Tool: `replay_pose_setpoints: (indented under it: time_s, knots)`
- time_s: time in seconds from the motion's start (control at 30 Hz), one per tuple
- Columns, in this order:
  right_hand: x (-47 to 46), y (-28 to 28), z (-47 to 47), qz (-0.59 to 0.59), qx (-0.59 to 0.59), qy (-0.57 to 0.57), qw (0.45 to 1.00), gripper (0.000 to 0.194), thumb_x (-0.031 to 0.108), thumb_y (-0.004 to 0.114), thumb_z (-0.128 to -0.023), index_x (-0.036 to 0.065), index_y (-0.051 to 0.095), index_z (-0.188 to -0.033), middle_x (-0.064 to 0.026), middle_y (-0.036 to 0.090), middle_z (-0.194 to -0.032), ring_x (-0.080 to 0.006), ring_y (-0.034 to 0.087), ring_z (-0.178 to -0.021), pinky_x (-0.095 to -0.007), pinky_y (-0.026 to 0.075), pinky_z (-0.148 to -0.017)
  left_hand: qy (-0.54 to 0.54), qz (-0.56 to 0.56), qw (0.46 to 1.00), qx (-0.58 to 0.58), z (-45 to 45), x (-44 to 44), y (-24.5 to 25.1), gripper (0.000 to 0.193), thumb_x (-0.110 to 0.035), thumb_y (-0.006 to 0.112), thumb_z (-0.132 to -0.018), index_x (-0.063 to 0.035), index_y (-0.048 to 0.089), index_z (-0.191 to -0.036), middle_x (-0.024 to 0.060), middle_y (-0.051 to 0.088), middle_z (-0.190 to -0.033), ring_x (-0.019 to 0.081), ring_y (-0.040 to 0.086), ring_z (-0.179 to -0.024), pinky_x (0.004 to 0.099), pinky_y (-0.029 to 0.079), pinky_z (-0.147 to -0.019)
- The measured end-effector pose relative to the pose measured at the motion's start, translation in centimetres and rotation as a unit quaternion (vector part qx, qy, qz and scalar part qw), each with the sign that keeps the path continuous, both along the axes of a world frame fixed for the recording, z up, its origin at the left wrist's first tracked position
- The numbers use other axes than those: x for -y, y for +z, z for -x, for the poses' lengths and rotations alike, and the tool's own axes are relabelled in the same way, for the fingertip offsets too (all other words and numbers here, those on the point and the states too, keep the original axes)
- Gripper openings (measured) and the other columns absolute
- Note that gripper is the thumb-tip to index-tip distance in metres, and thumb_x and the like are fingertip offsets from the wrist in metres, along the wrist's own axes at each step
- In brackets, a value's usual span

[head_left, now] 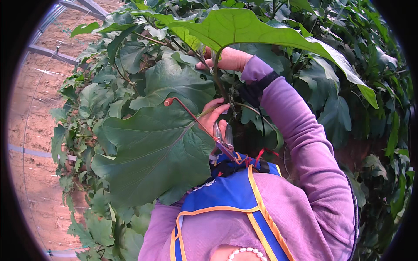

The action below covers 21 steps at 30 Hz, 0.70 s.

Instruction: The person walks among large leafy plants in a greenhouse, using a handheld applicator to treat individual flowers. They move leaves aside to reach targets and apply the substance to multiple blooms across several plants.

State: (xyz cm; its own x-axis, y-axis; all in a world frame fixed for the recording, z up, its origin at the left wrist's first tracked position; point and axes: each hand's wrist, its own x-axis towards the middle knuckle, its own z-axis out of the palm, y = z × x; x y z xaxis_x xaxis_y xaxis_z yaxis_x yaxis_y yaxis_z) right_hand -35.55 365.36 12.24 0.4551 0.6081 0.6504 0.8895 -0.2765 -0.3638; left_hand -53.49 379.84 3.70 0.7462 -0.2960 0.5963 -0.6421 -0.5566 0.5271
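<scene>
My right hand (230, 59) reaches up under a large bright green leaf (235, 27), its fingertips closed around a thin shoot beside the eggplant-like plant's main stem (218, 76). Lower down, my left hand (212, 119) is at a leaf stalk near the same stem, partly behind a broad dark leaf (163, 146). Crossing in front of it is a thin reddish-brown bent tube (191, 114) with a nozzle-like tip. Clear, shiny pieces (229, 137) lie against its fingers; whether they are gripped cannot be told. A black band (267, 80) circles my right sleeve.
Dense foliage (336, 111) surrounds both hands. At left are an earthen wall (39, 120), grey metal bars (57, 55) and a thin wire. My blue apron (222, 195) has orange edging; red strings (261, 155) and a dark cord hang near its top.
</scene>
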Motion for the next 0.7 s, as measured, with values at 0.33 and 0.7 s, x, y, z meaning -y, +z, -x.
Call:
replay_pose_setpoints:
  time_s: [0.33,0.7]
  knots:
    - [3.4,5.7,-1.9,-0.240,-0.385,0.224,0.863,0.022,0.020,0.062,-0.098,0.002,0.064,-0.110,-0.0010,0.065,-0.091,-0.0108,0.065,-0.082,-0.0272,0.054,-0.081,0.059,0.286,0.956,-0.014,-9.4,-4.2,0.3,0.041,-0.027,0.055,-0.097,0.0037,0.059,-0.124,0.0110,0.059,-0.124,0.0203,0.061,-0.107,0.0314,0.047,-0.097]
    - [3.1,3.9,0.6,-0.089,-0.376,0.126,0.914,0.019,-0.004,0.051,-0.090,0.000,0.068,-0.099,-0.0060,0.068,-0.092,-0.0140,0.066,-0.091,-0.0304,0.054,-0.084,-0.030,0.177,0.945,-0.274,-13.6,-0.2,4.7,0.024,-0.023,0.059,-0.098,-0.0055,0.060,-0.115,0.0001,0.061,-0.088,0.0103,0.058,-0.084,0.0270,0.046,-0.080]
